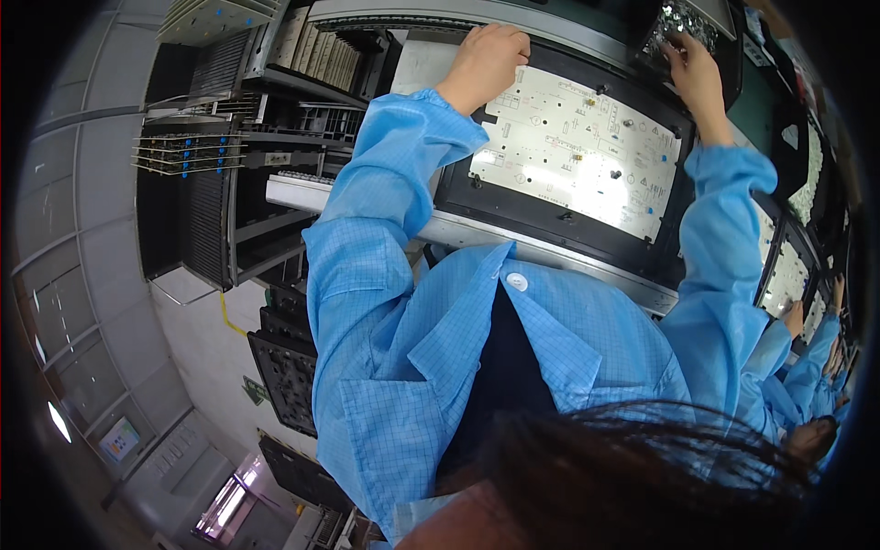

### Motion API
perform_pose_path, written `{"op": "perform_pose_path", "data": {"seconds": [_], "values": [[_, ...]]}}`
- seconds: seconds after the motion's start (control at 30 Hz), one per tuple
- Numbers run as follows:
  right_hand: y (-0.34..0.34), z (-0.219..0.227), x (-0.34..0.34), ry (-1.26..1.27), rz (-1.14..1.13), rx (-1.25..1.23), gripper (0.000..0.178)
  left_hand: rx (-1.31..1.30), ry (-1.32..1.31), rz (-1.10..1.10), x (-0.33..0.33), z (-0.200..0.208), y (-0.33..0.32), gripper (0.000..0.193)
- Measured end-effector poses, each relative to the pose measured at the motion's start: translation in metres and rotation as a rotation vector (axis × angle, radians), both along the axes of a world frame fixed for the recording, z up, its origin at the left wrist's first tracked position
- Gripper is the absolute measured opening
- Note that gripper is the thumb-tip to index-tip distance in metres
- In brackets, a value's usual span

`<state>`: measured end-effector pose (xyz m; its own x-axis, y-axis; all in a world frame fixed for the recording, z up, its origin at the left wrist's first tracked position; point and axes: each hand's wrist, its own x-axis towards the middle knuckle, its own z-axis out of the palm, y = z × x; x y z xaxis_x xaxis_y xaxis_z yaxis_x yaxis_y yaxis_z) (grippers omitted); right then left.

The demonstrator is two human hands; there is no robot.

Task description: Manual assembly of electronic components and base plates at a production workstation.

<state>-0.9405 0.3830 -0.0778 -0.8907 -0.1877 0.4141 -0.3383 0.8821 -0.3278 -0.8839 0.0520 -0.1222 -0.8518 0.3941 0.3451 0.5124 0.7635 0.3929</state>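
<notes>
A white printed circuit board (pixel 573 142) lies in a black carrier frame (pixel 463 188) on the conveyor rail in front of me. A few small components stand on the board. My left hand (pixel 490 60) rests at the far left corner of the frame with its fingers curled in. Whatever those fingers hold, if anything, is hidden. To the far right, my right hand (pixel 697 78) reaches into a dark bin of small shiny metallic parts (pixel 683 27). Its thumb and fingers are bent together among the parts, and what they grip is too small to name.
Racks with stacked boards (pixel 188 154) stand to my left. A metal rail (pixel 550 240) runs between me and the frame. Black carriers (pixel 280 380) lean lower left. Further right along the line, other people in blue sleeves (pixel 811 367) work at more boards (pixel 786 280).
</notes>
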Motion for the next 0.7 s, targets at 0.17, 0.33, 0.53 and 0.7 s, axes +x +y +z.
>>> {"op": "perform_pose_path", "data": {"seconds": [0.17, 0.33, 0.53, 0.7], "values": [[0.017, -0.033, -0.051, -0.206, 0.055, -0.003, 0.033, 0.097, -0.030, -0.153, 0.009, 0.004, -0.018, 0.017], [0.012, -0.033, -0.048, -0.318, -0.018, -0.069, 0.027, 0.184, 0.148, 0.176, 0.049, 0.015, -0.041, 0.027], [-0.019, -0.009, -0.023, -0.286, -0.044, -0.457, 0.005, 0.385, -0.105, 0.296, 0.084, 0.020, -0.055, 0.027], [-0.024, 0.003, -0.013, -0.126, -0.095, -0.305, 0.005, 0.531, -0.321, 0.475, 0.110, 0.015, -0.064, 0.031]]}}
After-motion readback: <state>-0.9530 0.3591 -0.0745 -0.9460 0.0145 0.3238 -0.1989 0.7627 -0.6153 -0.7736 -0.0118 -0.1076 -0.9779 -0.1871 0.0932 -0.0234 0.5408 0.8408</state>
